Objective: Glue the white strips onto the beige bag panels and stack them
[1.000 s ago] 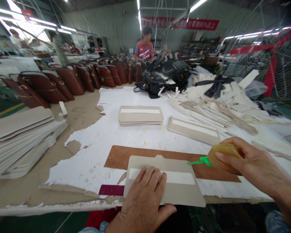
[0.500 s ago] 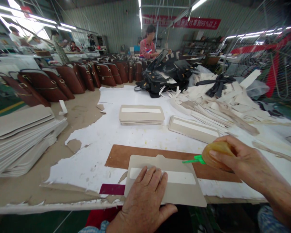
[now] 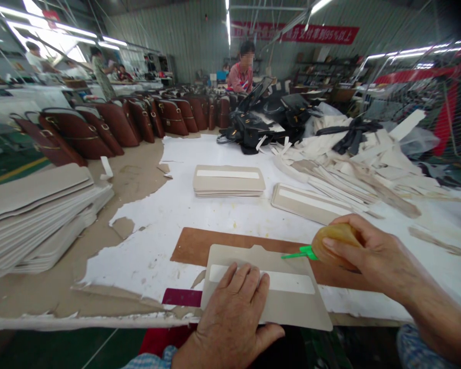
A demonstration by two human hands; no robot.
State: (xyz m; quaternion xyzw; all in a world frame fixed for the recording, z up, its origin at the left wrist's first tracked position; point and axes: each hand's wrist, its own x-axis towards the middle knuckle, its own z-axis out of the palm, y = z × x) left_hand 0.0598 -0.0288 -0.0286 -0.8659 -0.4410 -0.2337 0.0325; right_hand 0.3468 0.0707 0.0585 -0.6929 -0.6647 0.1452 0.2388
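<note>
My left hand (image 3: 238,307) lies flat, fingers stretched, on a beige panel (image 3: 292,302) at the table's front edge. A white strip (image 3: 292,281) runs across that panel, partly covered by my fingers. In my right hand (image 3: 372,256) is a yellowish squeeze bottle (image 3: 336,245), tilted sideways. Its thin green nozzle (image 3: 297,253) points left, with the tip at the panel's upper edge. Beneath the panel lies a brown leather strip (image 3: 207,248), and a purple piece (image 3: 182,297) shows at its left side.
Two stacks of similar panels, a middle stack (image 3: 228,187) and a right stack (image 3: 311,202), lie beyond. At left is a larger pile of beige panels (image 3: 34,220). Brown bags (image 3: 77,133), black bags (image 3: 269,118) and cream scraps (image 3: 372,159) line the back; a person (image 3: 241,77) is behind.
My right hand has moved the bottle left, carrying the nozzle tip a short way along the panel's upper edge. My left hand stays on the panel. The whole view has shifted slightly.
</note>
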